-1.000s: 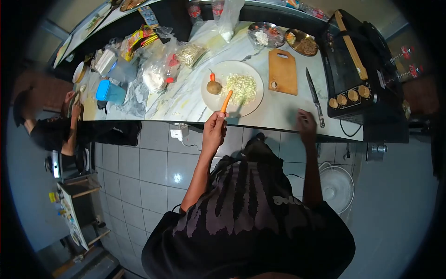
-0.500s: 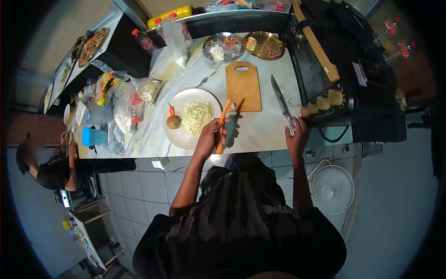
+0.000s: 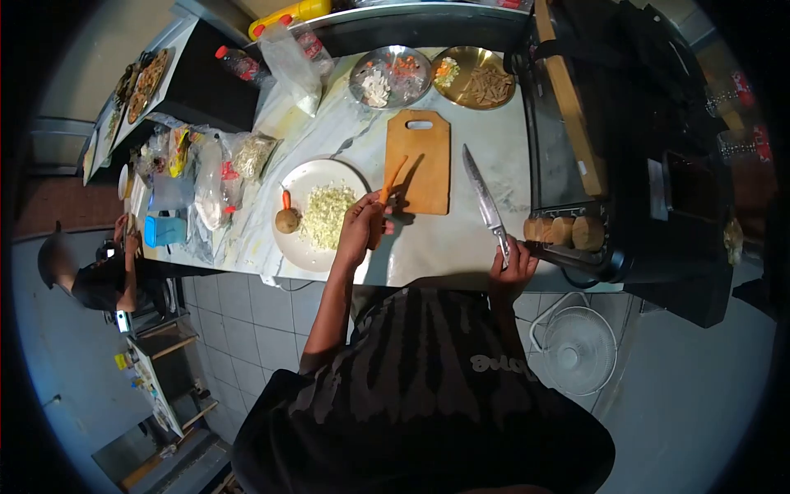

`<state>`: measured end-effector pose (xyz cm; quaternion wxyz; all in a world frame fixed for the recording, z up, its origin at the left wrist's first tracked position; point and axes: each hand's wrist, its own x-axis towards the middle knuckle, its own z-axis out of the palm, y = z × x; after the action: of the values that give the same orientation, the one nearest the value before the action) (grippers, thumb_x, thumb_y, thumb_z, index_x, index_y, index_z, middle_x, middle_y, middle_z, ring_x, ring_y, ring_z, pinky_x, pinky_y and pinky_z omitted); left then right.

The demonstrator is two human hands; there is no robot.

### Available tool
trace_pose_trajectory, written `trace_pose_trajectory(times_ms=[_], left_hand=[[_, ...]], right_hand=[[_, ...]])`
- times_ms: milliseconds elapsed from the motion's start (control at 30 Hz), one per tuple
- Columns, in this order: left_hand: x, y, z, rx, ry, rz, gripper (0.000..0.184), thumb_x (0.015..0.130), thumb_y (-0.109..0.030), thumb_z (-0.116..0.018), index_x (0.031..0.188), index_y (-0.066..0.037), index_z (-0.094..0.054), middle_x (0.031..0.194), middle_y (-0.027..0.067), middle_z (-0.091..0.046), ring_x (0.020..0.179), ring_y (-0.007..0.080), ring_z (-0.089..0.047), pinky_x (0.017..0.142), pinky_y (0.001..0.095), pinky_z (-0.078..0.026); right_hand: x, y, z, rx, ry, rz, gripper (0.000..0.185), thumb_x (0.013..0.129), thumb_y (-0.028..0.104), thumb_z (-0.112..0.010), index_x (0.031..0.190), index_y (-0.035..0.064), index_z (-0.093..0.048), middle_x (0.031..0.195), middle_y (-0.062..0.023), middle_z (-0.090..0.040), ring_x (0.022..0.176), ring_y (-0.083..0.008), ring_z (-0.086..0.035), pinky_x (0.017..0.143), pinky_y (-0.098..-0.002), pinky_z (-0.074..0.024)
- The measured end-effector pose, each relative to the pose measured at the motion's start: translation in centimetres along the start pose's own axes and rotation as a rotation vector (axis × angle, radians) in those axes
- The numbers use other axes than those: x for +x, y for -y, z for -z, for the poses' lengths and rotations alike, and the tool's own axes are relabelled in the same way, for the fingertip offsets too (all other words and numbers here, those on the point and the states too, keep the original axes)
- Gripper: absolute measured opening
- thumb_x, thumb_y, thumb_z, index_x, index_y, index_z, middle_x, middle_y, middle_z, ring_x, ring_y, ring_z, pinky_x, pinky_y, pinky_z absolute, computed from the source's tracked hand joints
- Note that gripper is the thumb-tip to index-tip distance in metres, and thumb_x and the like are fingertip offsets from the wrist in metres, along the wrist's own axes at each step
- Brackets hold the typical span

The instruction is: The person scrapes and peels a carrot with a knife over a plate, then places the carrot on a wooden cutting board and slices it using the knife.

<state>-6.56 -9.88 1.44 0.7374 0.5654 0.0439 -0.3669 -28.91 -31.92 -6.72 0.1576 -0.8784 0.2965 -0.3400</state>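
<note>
My left hand (image 3: 362,230) is closed around a carrot (image 3: 391,183), whose thin tip points up over the lower left part of the wooden cutting board (image 3: 428,165). To the right, my right hand (image 3: 512,265) grips the handle of a long knife (image 3: 484,193), its blade pointing up and away beside the board. Left of the carrot, a white plate (image 3: 309,257) bears a heap of finely chopped pale vegetable (image 3: 327,212), a brown potato (image 3: 286,221) and a small orange carrot piece (image 3: 286,198).
Behind the board stand two metal plates (image 3: 391,103) with chopped food. A black oven (image 3: 568,156) with round knobs is at the right. Plastic bags (image 3: 210,181) and a blue container (image 3: 166,231) lie left. Another person (image 3: 99,276) works at the far left.
My right hand has moved to the knife and closed on its handle, and the blade has shifted slightly. The carrot in my left hand has come over to the board. The view has turned.
</note>
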Motion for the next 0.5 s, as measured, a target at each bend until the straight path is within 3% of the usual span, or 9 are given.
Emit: trace_pose_trajectory(times_ms=[67, 100, 133, 200, 233, 333, 400, 467, 500], left_hand=[[2.0, 0.3, -0.1, 0.265, -0.008, -0.092, 0.033, 0.098, -0.011, -0.053, 0.129, 0.0, -0.054, 0.086, 0.0039, -0.062, 0.065, 0.0126, -0.058, 0.059, 0.0265, -0.048], [2.6, -0.2, -1.0, 0.405, -0.02, -0.145, 0.033, 0.101, -0.025, -0.055, 0.127, -0.004, -0.06, 0.076, 0.0037, -0.059, 0.062, 0.0089, -0.053, 0.054, 0.0272, -0.043], [3.3, -1.0, -1.7, 0.415, -0.004, -0.144, 0.033, 0.101, -0.025, -0.055, 0.127, -0.004, -0.06, 0.076, 0.0037, -0.059, 0.062, 0.0089, -0.053, 0.054, 0.0272, -0.043], [4.3, -2.5, -2.8, 1.046, -0.115, -0.184, 0.037, 0.1, -0.035, -0.057, 0.124, -0.008, -0.064, 0.072, 0.0083, -0.059, 0.062, 0.0178, -0.059, 0.057, 0.032, -0.046], [6.1, -1.2, -1.8, 1.142, -0.11, -0.49, 0.034, 0.098, -0.035, -0.059, 0.123, -0.013, -0.067, 0.078, 0.0139, -0.06, 0.069, 0.0303, -0.064, 0.062, 0.0396, -0.051], [7.2, -2.7, -3.7, 1.467, -0.159, -0.532, 0.035, 0.096, -0.034, -0.059, 0.125, -0.015, -0.066, 0.091, 0.016, -0.062, 0.08, 0.0381, -0.064, 0.069, 0.0468, -0.053], [7.6, -2.4, -3.9, 1.492, -0.151, -0.463, 0.034, 0.095, -0.029, -0.061, 0.126, -0.016, -0.065, 0.097, 0.0161, -0.059, 0.084, 0.036, -0.064, 0.071, 0.0486, -0.054], [8.2, -2.2, -3.7, 1.411, -0.133, -0.542, 0.036, 0.093, -0.026, -0.064, 0.128, -0.017, -0.064, 0.092, 0.0172, -0.062, 0.078, 0.0378, -0.064, 0.069, 0.0457, -0.054], [8.4, -2.3, -3.7, 1.406, -0.125, -0.543, 0.036, 0.093, -0.026, -0.064, 0.128, -0.017, -0.064, 0.092, 0.0172, -0.062, 0.078, 0.0378, -0.064, 0.069, 0.0457, -0.054]], right_hand=[[-0.3, -0.3, 0.0, 0.005, 0.045, -0.013, 0.029, 0.086, 0.016, -0.07, 0.113, 0.0056, -0.068, 0.103, -0.0114, -0.063, 0.091, -0.033, -0.056, 0.081, -0.0448, -0.0441], [-0.5, -0.4, 0.1, -0.046, 0.12, -0.058, 0.03, 0.087, 0.017, -0.068, 0.115, 0.0058, -0.065, 0.105, -0.0116, -0.063, 0.098, -0.0344, -0.057, 0.084, -0.0472, -0.0442], [-0.4, -0.6, 0.0, -0.052, 0.11, -0.072, 0.03, 0.087, 0.017, -0.068, 0.115, 0.0058, -0.065, 0.105, -0.0116, -0.063, 0.098, -0.0344, -0.057, 0.084, -0.0472, -0.0442], [-0.4, -0.6, 0.0, -0.008, 0.026, 0.018, 0.032, 0.09, 0.019, -0.064, 0.119, 0.006, -0.061, 0.11, -0.0118, -0.063, 0.103, -0.0356, -0.056, 0.087, -0.049, -0.044], [-0.5, -0.4, 0.2, -0.032, 0.071, -0.019, 0.033, 0.09, 0.017, -0.062, 0.121, 0.0064, -0.058, 0.113, -0.0119, -0.062, 0.105, -0.0357, -0.057, 0.089, -0.0488, -0.0446], [1.0, 1.7, 2.0, 0.017, 0.239, -0.167, 0.035, 0.087, 0.014, -0.062, 0.122, 0.0065, -0.058, 0.113, -0.012, -0.062, 0.105, -0.0348, -0.059, 0.089, -0.0479, -0.0454], [1.5, 2.2, 2.8, 0.015, 0.245, -0.169, 0.036, 0.083, 0.015, -0.065, 0.117, 0.0057, -0.058, 0.108, -0.0126, -0.062, 0.101, -0.0343, -0.061, 0.085, -0.0458, -0.0485], [1.9, 2.4, 3.2, 0.119, 0.509, -0.392, 0.034, 0.078, 0.019, -0.069, 0.108, 0.0053, -0.059, 0.1, -0.0141, -0.062, 0.094, -0.0353, -0.063, 0.079, -0.0455, -0.0508], [2.1, 2.3, 3.0, 0.111, 0.506, -0.395, 0.034, 0.078, 0.019, -0.069, 0.108, 0.0053, -0.059, 0.1, -0.0141, -0.062, 0.094, -0.0353, -0.063, 0.079, -0.0455, -0.0508]])
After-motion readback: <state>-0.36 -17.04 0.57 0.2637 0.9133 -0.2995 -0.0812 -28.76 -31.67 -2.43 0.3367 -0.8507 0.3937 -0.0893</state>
